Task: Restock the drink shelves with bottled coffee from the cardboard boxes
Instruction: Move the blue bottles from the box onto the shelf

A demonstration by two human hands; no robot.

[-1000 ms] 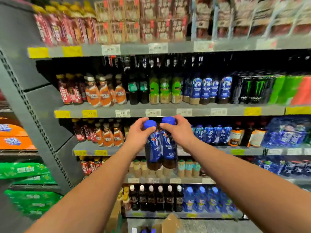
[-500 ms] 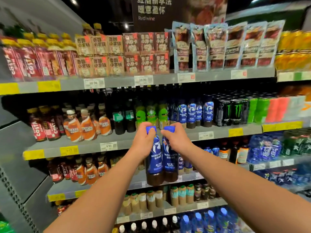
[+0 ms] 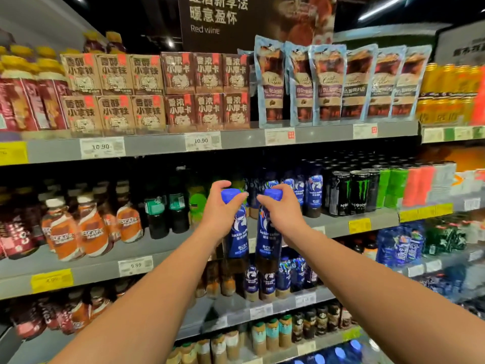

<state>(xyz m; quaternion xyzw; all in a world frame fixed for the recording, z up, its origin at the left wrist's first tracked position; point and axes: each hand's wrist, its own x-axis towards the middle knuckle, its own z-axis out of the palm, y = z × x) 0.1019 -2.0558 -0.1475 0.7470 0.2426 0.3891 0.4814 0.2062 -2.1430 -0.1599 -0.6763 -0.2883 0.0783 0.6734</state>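
Note:
I hold two blue-labelled coffee bottles with blue caps, side by side and upright, in front of the drink shelf. My left hand (image 3: 219,208) grips the neck of the left bottle (image 3: 237,232). My right hand (image 3: 282,211) grips the neck of the right bottle (image 3: 267,237). Both hang at the level of the second shelf (image 3: 336,224), just left of a row of the same blue coffee bottles (image 3: 312,193) standing there. More of these bottles (image 3: 265,282) stand on the shelf below. No cardboard box is in view.
Orange coffee bottles (image 3: 91,229) and dark green-labelled bottles (image 3: 168,208) fill the shelf's left part; black and green cans (image 3: 359,193) stand to the right. The top shelf (image 3: 157,145) carries brown cartons and coffee pouches. Lower shelves hold small bottles.
Both hands have lifted the two bottles from the lower shelf's level up to the second shelf, and my view has tilted upward, so the floor and box have dropped out of sight.

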